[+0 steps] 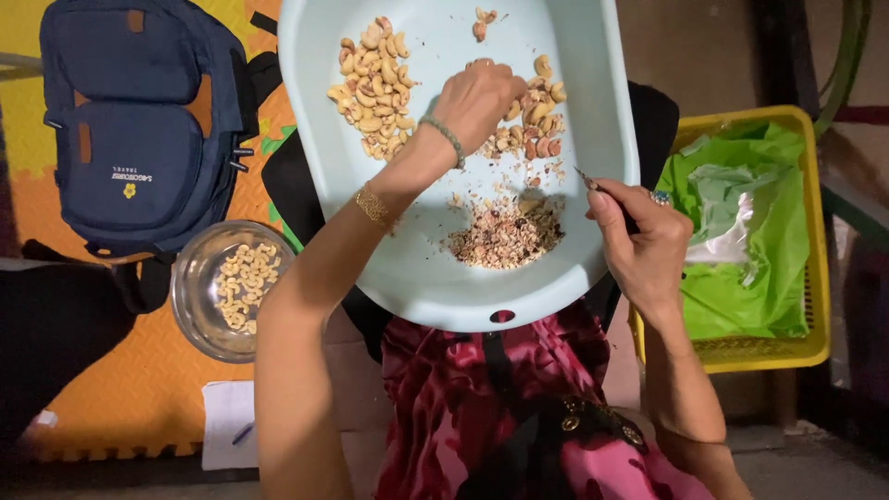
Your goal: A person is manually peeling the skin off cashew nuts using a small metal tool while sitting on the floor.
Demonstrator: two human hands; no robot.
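A pale blue plastic tray [593,139] rests on my lap. It holds a pile of peeled cashew nuts [375,79] at the far left, a pile of unpeeled reddish nuts [537,125] at the right, and a heap of skin scraps [507,231] near me. My left hand [477,97] reaches across the tray with its fingers curled into the unpeeled pile; whether it grips a nut is hidden. My right hand [644,241] sits at the tray's right rim, holding a small thin metal knife [593,183] with its tip pointing over the tray.
A glass bowl [199,315] with peeled cashews stands on the orange floor mat at the left. A navy backpack [139,120] lies beyond it. A yellow basket [815,231] lined with green plastic sits at the right. White paper with a pen [231,426] lies near my left knee.
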